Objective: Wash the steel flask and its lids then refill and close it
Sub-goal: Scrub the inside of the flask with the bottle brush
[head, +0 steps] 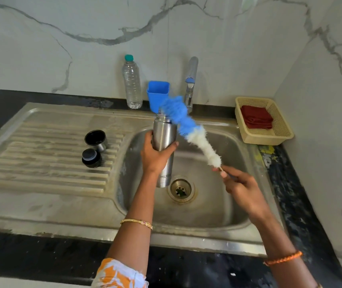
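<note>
Gripping one cylindrical steel flask (164, 135) at frame centre over the steel sink basin (211, 206), the left hand (155, 155) wraps it; the right hand (241, 187) pinches one blue-and-white bottle brush (193, 132). Two round black lids (95, 137) (91, 158) sit centre-left on the drainboard (41, 163).

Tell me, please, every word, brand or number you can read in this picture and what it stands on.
Steel flask, held in the left hand: embossed lettering near its base, roughly "MILTON", only partly legible.
Plastic water bottle: no label readable.
Nothing else carries text.
</note>
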The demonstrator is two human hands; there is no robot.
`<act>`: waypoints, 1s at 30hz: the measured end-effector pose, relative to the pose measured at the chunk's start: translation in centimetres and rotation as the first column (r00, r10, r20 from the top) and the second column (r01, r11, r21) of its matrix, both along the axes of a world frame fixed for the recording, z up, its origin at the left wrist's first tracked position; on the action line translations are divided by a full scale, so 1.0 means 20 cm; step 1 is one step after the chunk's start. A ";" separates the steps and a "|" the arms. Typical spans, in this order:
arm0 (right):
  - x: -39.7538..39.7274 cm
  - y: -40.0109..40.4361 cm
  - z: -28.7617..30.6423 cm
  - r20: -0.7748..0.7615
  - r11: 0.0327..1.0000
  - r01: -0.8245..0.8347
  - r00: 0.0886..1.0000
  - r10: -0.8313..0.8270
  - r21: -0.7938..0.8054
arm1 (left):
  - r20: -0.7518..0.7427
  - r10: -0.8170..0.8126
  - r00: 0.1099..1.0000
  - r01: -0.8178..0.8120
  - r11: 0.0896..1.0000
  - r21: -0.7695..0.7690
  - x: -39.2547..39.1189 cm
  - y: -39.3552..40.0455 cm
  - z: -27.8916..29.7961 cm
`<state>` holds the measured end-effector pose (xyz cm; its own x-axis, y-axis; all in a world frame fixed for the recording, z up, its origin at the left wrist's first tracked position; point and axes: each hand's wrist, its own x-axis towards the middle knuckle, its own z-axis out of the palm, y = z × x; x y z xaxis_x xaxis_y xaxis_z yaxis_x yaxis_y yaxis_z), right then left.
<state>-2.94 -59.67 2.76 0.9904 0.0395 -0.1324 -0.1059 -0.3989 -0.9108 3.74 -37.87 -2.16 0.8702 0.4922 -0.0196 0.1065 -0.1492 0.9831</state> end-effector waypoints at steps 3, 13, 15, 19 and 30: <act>0.05 0.02 -0.08 -0.158 0.966 0.104 0.985 -0.068 0.236 | 0.004 0.027 1.000 -0.026 0.990 -0.135 -0.02 0.02 0.01; 0.22 0.37 -0.17 -0.196 0.937 0.058 0.981 0.011 0.345 | 0.086 -0.071 0.994 0.082 0.987 -0.141 -0.10 0.34 0.26; 0.22 0.48 -0.16 -0.174 0.950 0.087 0.984 -0.035 0.301 | 0.117 -0.046 0.992 0.061 0.991 -0.123 -0.11 0.46 0.32; 0.19 0.73 -0.15 -0.138 0.962 0.137 0.985 -0.107 0.236 | 0.134 -0.001 0.991 0.008 0.999 -0.050 -0.14 0.75 0.44; 0.13 1.27 -0.12 -0.034 0.919 0.389 0.921 -0.387 0.062 | 0.093 -0.002 0.996 -0.017 0.980 0.199 -0.11 1.49 0.57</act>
<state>-0.40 -34.23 0.37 0.9269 -0.3380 -0.1628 -0.2588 -0.2616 -0.9298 1.48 -8.15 9.25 0.8599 0.4849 0.1596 0.0189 -0.3427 0.9393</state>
